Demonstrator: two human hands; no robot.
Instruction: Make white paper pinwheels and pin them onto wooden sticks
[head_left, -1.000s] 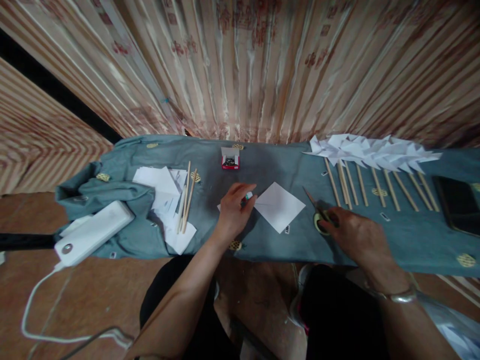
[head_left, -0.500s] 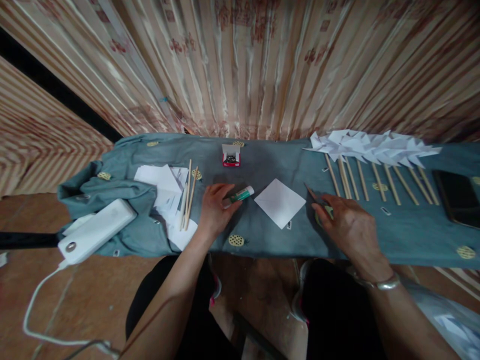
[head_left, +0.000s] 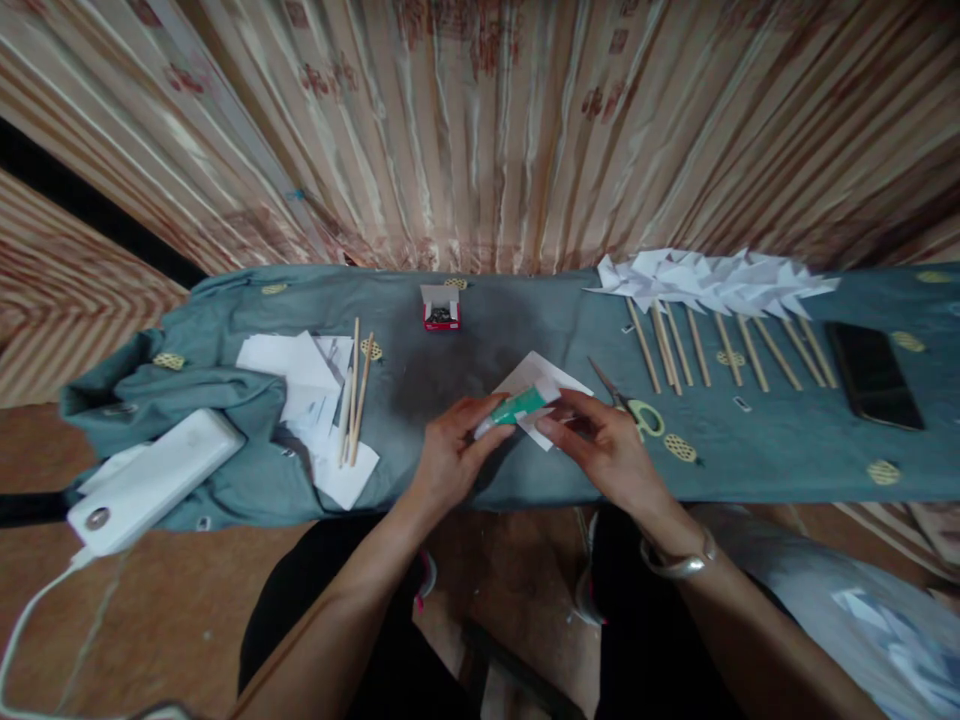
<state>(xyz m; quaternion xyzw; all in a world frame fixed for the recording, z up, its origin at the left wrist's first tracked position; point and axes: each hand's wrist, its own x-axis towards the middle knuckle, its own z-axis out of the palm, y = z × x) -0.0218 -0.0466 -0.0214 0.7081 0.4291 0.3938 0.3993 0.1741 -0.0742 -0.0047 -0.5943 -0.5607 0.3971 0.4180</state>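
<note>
A green and white glue stick (head_left: 516,408) is held between both hands above the white paper square (head_left: 541,374). My left hand (head_left: 450,455) grips its lower end with curled fingers. My right hand (head_left: 604,445) pinches its upper end, by the cap. The paper square lies on the teal cloth (head_left: 780,440) just behind the hands. The green-handled scissors (head_left: 634,403) lie free on the cloth to the right of my right hand.
A row of wooden sticks with white folded paper pinwheels (head_left: 712,285) lies at the back right, beside a black phone (head_left: 870,375). A small red box (head_left: 438,312) sits at the back middle. Loose papers and sticks (head_left: 352,390) and a white power bank (head_left: 150,480) lie left.
My right hand left the scissors and came over to the glue stick. My left hand lifted the glue stick over the paper. The view shifted left a little.
</note>
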